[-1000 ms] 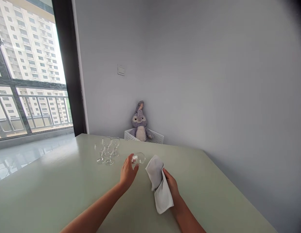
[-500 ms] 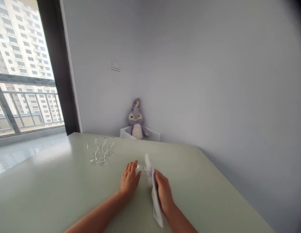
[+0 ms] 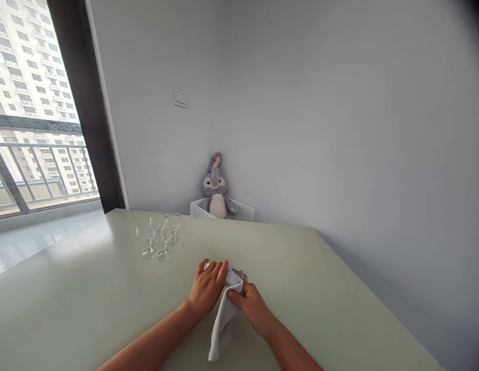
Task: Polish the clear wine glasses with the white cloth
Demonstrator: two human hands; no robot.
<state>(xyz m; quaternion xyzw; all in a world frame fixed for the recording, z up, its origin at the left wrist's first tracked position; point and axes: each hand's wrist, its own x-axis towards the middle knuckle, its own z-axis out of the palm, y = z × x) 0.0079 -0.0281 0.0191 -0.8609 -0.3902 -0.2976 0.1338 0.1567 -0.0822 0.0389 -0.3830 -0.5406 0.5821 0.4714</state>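
My left hand [image 3: 209,284] is closed over a clear stemmed glass [image 3: 244,275] lying on its side just above the table. Most of the glass is hidden by the fingers and the cloth; bits of it show by the little finger and at the right end. Pinched between the thumb and fingers of my right hand [image 3: 251,305] is a white cloth [image 3: 224,320]. Its upper part is bunched against the glass at the mouth end, and its loose end hangs toward me. How far the cloth reaches inside the glass I cannot tell.
Several clear stemmed glasses [image 3: 164,253] stand upright in a cluster on the pale green table [image 3: 108,299], left of my hands. Beyond the far edge, a plush toy [image 3: 216,191] sits in a white perforated basket [image 3: 245,213]. Walls lie behind and to the right.
My right hand has brought the cloth leftward onto the glass, and the cloth's loose end has swung left. My left hand has shifted slightly right and closed further over the glass.
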